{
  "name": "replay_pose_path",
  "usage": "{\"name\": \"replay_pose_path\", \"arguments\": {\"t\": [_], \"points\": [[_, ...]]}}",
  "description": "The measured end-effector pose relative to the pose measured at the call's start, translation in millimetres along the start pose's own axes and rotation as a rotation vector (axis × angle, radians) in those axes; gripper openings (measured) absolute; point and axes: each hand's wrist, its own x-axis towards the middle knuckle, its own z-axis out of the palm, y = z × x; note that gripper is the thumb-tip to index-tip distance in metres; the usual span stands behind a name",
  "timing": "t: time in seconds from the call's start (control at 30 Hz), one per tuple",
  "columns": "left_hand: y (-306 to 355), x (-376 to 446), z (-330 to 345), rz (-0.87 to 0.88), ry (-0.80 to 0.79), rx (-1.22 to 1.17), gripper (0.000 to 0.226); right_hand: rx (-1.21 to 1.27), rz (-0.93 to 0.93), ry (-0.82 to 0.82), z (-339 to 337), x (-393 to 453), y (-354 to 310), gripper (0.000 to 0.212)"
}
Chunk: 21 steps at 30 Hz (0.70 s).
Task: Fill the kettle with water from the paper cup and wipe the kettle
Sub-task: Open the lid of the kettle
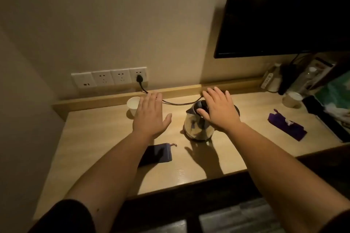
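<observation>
1. Paper cup (133, 104) stands far left by the wall; it is light and soft, so hold its side gently.
2. Your left hand (150, 115) is spread, empty.
3. Kettle (198, 126) is steel, slippery; your right hand (219, 109) hovers spread over it.

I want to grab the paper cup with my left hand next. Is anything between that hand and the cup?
Nothing visible blocks it. The left hand hovers open, palm down, just right of the paper cup, its fingers already beside the rim. The black cord runs behind the hand toward the kettle, not across the path.
</observation>
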Motion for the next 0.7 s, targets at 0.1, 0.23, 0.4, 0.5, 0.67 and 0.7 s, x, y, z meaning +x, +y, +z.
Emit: {"name": "replay_pose_path", "arguments": {"t": [0.1, 0.23, 0.4, 0.5, 0.67, 0.7], "points": [[11, 1, 18, 0.014, -0.056, -0.006, 0.076, 0.006, 0.001, -0.029, 16, -2, 11, 0.066], [28, 3, 45, 0.059, -0.142, -0.050, 0.072, 0.018, -0.007, -0.047, 36, -3, 26, 0.063], [49, 12, 73, 0.071, -0.196, -0.123, 0.069, 0.086, 0.039, -0.092, 53, 2, 39, 0.061], [61, 23, 86, 0.070, -0.195, -0.156, 0.067, 0.144, 0.076, -0.092, 61, 9, 43, 0.060], [74, 38, 96, 0.073, -0.169, -0.191, 0.064, 0.193, 0.024, -0.054, 69, 21, 45, 0.056], [74, 39, 97, 0.077, -0.171, -0.194, 0.064, 0.196, -0.004, -0.050, 70, 22, 45, 0.054]]}}
